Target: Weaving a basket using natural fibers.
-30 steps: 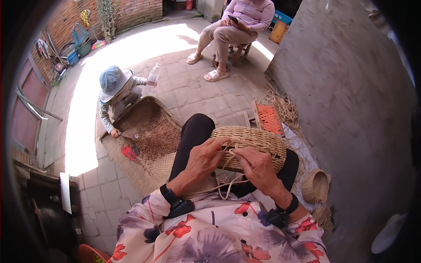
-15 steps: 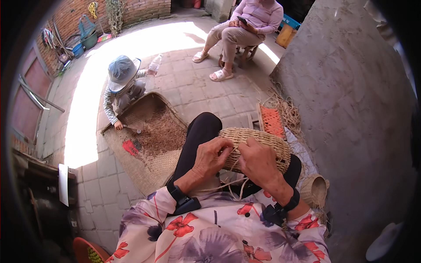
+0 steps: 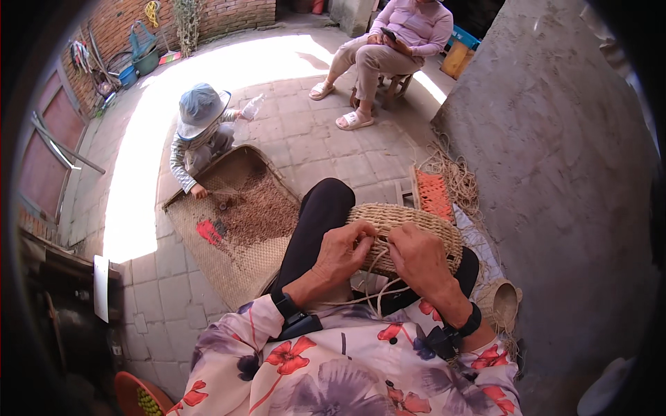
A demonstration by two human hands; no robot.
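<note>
A half-made woven straw basket (image 3: 415, 229) lies across my lap on black trousers, its coarse rows running left to right. My left hand (image 3: 343, 249) pinches at its near left edge, where a pale straw cord (image 3: 379, 262) comes up between my hands. Fingers of my right hand (image 3: 418, 255) are bent over the near side of the weave, gripping it. The fingertips of both hands partly hide the spot they work on. Loose cord ends loop down toward my shirt.
At front left, a squatting person in a blue hat (image 3: 201, 111) reaches into a large woven tray (image 3: 187, 229) of reddish-brown bits. Another person (image 3: 388, 48) sits on a stool with a phone. Straw coils (image 3: 461, 184) and an orange-woven stool (image 3: 433, 194) lie right, beside a grey wall (image 3: 555, 173).
My right hand has shifted slightly right, widening the gap to my left hand. The squatting person's plastic bottle has tipped over toward the right. The view has moved a little.
</note>
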